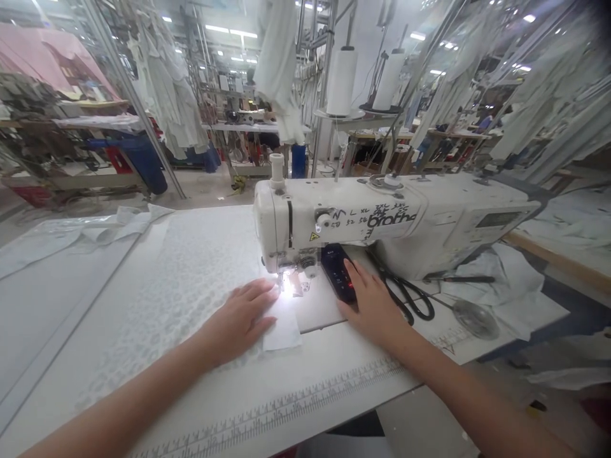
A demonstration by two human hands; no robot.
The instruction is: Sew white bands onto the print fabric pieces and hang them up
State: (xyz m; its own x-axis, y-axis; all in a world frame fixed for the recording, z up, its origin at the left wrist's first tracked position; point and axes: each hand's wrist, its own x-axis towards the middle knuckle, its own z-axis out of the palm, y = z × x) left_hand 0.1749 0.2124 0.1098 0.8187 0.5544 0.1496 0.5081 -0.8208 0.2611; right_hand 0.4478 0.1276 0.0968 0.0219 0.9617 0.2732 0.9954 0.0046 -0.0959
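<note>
My left hand [245,318] lies flat with fingers stretched on white patterned fabric [191,273], its fingertips beside the lit needle area of a white sewing machine [334,213]. Under the needle and beside my thumb sits a small white fabric piece [282,327]. My right hand [372,302] rests over the right side of a dark smartphone [337,270], fingers extended and touching its edge; the screen is lit, with a red spot near the fingertips. The phone lies on the table right of the needle, not lifted.
Black-handled scissors [413,299] lie right of my right hand, near a round metallic dish [477,318] and crumpled white fabric [501,286]. A printed ruler [286,407] runs along the table's front edge. Thread cones [341,83] and hanging white garments [162,95] stand behind the machine.
</note>
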